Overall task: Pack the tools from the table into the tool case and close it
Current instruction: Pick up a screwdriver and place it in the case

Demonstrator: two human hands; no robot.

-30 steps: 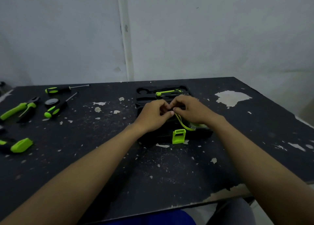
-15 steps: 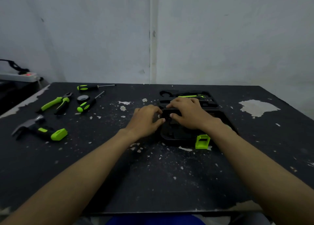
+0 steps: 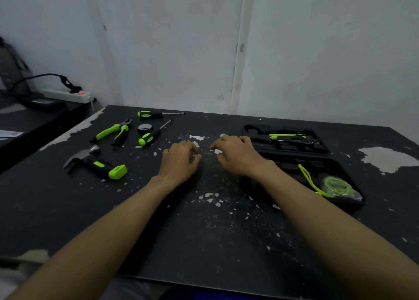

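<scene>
Both my forearms come in over the near edge of the table (image 3: 204, 243), which is black and badly chipped, with white flecks everywhere. My left hand (image 3: 180, 161) and right hand (image 3: 238, 155) sit side by side mid-table, palms down, fingers loosely curled and apart, gripping nothing, fingertips right at the surface.

Toward the right edge the tool case (image 3: 301, 163) lies open; my right wrist is just beside its left rim. The tape measure (image 3: 335, 186) with its yellow-green strap is in the near right part, and a green-handled tool (image 3: 286, 136) sits in the far half.

Off toward the left edge: the hammer (image 3: 95, 162) nearest, then the pliers (image 3: 113, 131), a roll of black tape (image 3: 145, 128) and a screwdriver (image 3: 153, 133) touching it, and a second screwdriver (image 3: 156, 113) by the far edge. Past the left edge there's a white power strip (image 3: 68, 95) against the wall.
</scene>
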